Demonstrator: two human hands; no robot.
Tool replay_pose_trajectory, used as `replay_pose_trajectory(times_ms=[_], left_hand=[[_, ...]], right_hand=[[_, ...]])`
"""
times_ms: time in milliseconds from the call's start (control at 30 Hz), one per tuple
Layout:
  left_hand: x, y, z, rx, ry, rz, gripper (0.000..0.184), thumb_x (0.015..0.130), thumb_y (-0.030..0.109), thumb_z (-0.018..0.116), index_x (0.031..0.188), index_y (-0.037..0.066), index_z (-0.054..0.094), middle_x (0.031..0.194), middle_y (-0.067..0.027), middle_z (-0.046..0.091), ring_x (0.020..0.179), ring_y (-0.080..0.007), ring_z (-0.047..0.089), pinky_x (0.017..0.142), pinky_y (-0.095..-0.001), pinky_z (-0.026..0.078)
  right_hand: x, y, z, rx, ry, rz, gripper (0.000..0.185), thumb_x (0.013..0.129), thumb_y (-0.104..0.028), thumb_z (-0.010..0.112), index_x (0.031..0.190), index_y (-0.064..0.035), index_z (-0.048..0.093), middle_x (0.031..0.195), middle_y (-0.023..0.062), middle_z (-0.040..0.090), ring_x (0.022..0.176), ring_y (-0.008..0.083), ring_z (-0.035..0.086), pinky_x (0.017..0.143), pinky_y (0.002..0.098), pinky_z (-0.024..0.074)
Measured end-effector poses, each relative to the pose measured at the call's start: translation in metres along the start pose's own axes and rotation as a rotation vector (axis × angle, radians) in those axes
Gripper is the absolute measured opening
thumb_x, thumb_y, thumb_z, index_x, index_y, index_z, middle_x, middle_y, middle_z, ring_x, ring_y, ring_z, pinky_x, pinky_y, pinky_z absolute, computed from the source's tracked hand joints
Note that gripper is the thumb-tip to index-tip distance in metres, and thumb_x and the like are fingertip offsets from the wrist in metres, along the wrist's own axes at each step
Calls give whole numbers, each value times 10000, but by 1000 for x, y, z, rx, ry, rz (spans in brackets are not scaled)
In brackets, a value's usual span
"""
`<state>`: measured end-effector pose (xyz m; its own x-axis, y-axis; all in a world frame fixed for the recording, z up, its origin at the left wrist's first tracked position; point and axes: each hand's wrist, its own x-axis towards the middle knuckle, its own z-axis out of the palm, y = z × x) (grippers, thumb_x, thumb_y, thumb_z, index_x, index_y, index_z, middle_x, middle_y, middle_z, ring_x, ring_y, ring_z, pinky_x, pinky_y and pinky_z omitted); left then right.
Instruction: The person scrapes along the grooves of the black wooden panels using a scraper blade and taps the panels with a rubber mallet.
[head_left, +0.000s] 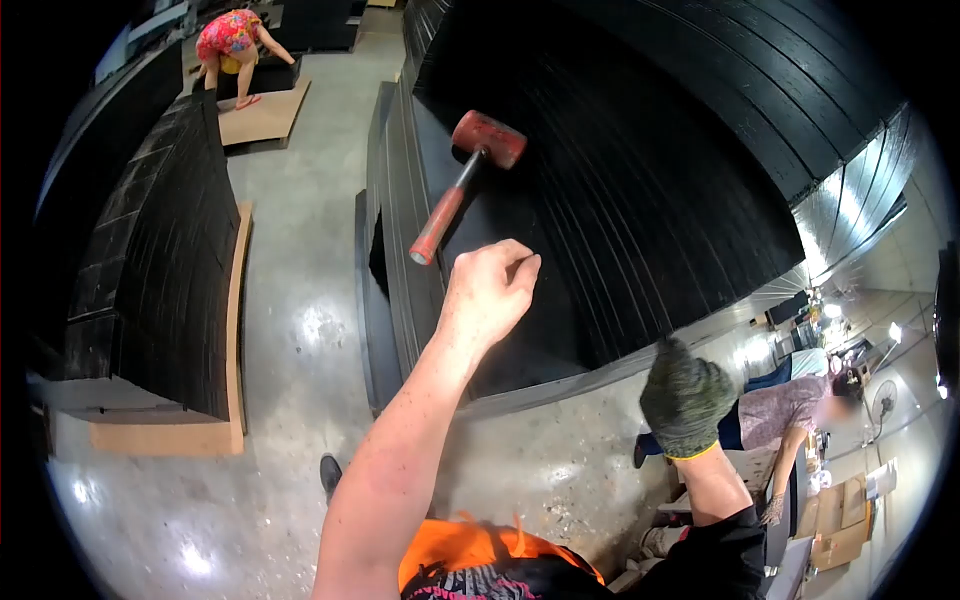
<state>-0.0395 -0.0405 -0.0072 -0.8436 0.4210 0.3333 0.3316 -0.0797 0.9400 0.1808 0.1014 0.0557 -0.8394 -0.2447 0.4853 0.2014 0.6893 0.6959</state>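
My left hand (492, 290) is bare and closed, thumb pressed against curled fingers, over a dark flat board (520, 345). Whether anything small is inside it cannot be seen. Just beyond it a red mallet (490, 138) lies on the dark surface, its red-gripped handle pointing back toward my left wrist; the hand does not hold it. My right hand (688, 400) wears a dark grey-green knit glove with a yellow cuff edge. It is by the near edge of a stack of black boards (660, 220), and its fingers are mostly hidden behind the back of the glove.
Another stack of black boards (170, 270) stands on a brown base sheet (238, 400) at left. A person in red floral clothing (230, 35) bends at the upper left. Another person in a patterned top (785, 412) is at right, near cardboard boxes (840, 515) and a fan (883, 402).
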Motion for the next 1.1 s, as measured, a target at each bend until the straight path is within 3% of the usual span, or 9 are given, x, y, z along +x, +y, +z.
replay_pose_trajectory(times_ms=[100,133,233,500,600,667,800,933,1100], left_hand=[[0,-1,1,-10,-6,2,176,848,139,635,914,-17,681,765,-116,694,675,-135,642,652,-274,496],[-1,-1,1,-3,-1,17,174,848,135,634,912,-20,679,752,-115,689,665,-130,635,645,-275,495],[1,-3,3,14,-9,13,185,856,159,633,902,-14,682,730,-108,680,647,-132,626,634,-280,490],[-29,19,-11,90,-118,9,429,916,355,606,680,-3,633,550,-50,574,529,-75,509,496,-296,421],[-92,26,-23,-3,-215,220,319,899,200,547,684,-25,618,589,-124,575,520,-206,552,510,-315,434],[-119,40,-30,-14,-206,109,369,857,280,624,615,8,566,589,-171,531,562,-357,528,531,-411,424],[-139,62,-34,95,-121,-97,393,866,290,635,632,-20,574,584,-169,544,532,-313,540,525,-392,427],[-132,69,-36,113,25,-225,390,888,252,622,623,-33,595,541,-166,536,464,-210,520,495,-342,419],[-135,44,-44,-74,212,-143,459,960,274,573,586,11,536,509,3,499,464,-59,428,429,-259,343]], right_hand=[[-17,-17,12,21,109,-220,295,745,-110,604,1015,10,613,753,90,602,602,248,558,564,406,452],[-20,-26,4,60,-147,-189,313,749,-116,579,1024,30,615,794,95,612,640,254,565,591,403,459],[4,1,-11,-128,103,-114,309,757,-90,575,1039,29,618,802,87,603,650,249,560,589,393,448],[1,-33,-40,257,132,83,324,694,-109,683,997,0,651,666,63,513,550,236,482,527,384,373],[0,-61,-40,500,52,106,357,650,-92,655,994,4,650,663,55,528,525,223,479,499,369,370],[-3,-91,-31,437,154,90,338,679,-110,636,1001,-5,638,797,98,585,635,242,545,522,377,406],[8,-100,-31,731,-56,39,388,772,-285,622,1103,-87,588,1006,123,603,910,289,590,730,408,459],[3,-99,-26,1051,-316,-25,366,800,-225,581,1145,-103,588,1076,96,608,926,292,584,762,426,463],[51,-52,-40,691,-116,-254,502,816,-182,525,1273,23,508,1355,234,462,1271,422,416,1042,494,353]])
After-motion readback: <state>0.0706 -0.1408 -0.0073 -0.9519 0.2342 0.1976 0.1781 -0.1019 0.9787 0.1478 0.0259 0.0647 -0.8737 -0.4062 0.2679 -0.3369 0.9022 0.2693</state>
